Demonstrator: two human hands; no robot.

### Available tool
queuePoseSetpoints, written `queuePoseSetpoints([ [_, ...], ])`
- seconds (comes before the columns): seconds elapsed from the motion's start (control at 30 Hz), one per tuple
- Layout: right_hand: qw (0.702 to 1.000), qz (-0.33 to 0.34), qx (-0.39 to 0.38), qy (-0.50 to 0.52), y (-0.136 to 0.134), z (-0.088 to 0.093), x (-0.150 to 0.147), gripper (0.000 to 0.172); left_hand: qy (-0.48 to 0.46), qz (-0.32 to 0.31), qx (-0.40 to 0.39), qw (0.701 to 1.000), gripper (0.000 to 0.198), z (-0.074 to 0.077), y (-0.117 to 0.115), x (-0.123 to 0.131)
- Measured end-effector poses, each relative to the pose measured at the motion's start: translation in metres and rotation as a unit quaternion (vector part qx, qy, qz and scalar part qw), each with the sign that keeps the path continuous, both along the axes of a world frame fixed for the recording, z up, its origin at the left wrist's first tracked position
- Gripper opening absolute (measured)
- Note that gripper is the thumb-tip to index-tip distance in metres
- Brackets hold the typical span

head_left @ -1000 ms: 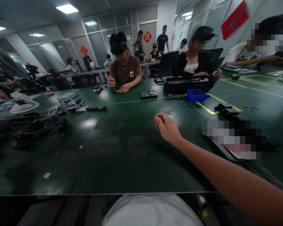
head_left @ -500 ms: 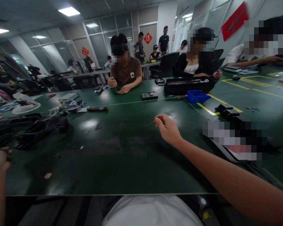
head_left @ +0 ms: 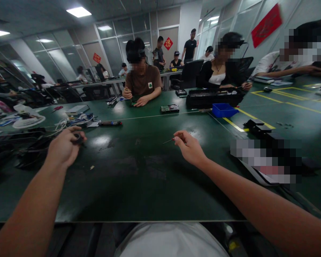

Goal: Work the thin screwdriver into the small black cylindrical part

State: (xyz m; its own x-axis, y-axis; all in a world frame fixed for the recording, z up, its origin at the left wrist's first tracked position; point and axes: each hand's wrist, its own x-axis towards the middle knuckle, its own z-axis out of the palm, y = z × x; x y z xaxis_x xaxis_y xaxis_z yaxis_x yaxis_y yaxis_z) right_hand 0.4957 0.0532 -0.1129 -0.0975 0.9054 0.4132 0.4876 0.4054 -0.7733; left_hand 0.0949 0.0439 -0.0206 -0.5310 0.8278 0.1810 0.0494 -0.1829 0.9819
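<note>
Screwdriver (head_left: 168, 141) pinched in my right hand (head_left: 189, 145) near frame centre, probably for control; at frame left, my left hand (head_left: 62, 148) grips a small dark piece (head_left: 76, 139).

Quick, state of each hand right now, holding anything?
Left hand: closed on a small dark object, too unclear to name.
Right hand: closed on a thin tool, partly red.

Blu tray (head_left: 224, 110) nr blk casing (head_left: 215, 100), red diamond sign (head_left: 168, 43) in bkgd
</note>
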Motion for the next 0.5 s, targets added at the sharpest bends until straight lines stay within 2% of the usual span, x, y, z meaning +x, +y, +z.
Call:
queuePoseSetpoints([
  [0.07, 1.0, 0.009, -0.004, -0.014, -0.001, 0.002, 0.0, 0.019, -0.078, -0.094, -0.014, 0.992, 0.026, -0.003, -0.001, 0.034],
  [0.13, 1.0, 0.017, -0.003, -0.025, -0.002, 0.004, 0.0, 0.019, -0.1, -0.181, -0.047, 0.977, 0.024, -0.007, -0.002, 0.066],
  [0.23, 0.999, 0.013, 0.003, -0.035, -0.003, 0.006, 0.001, 0.024, -0.062, -0.271, -0.087, 0.957, 0.047, -0.02, 0.003, 0.107],
  [0.27, 0.999, 0.009, 0.005, -0.038, -0.004, 0.007, 0.001, 0.026, -0.041, -0.287, -0.097, 0.952, 0.054, -0.026, 0.006, 0.119],
  [0.33, 0.999, 0.003, 0.008, -0.04, -0.004, 0.007, 0.001, 0.03, 0.01, -0.304, -0.111, 0.946, 0.057, -0.039, 0.013, 0.14],
  [0.4, 0.999, 0.001, 0.012, -0.032, -0.004, 0.007, 0.002, 0.032, 0.089, -0.309, -0.121, 0.939, 0.049, -0.051, 0.02, 0.159],
  [0.5, 0.999, -0.005, 0.03, -0.007, -0.005, 0.008, 0.002, 0.031, 0.203, -0.338, -0.133, 0.909, 0.037, -0.066, 0.024, 0.182],
])
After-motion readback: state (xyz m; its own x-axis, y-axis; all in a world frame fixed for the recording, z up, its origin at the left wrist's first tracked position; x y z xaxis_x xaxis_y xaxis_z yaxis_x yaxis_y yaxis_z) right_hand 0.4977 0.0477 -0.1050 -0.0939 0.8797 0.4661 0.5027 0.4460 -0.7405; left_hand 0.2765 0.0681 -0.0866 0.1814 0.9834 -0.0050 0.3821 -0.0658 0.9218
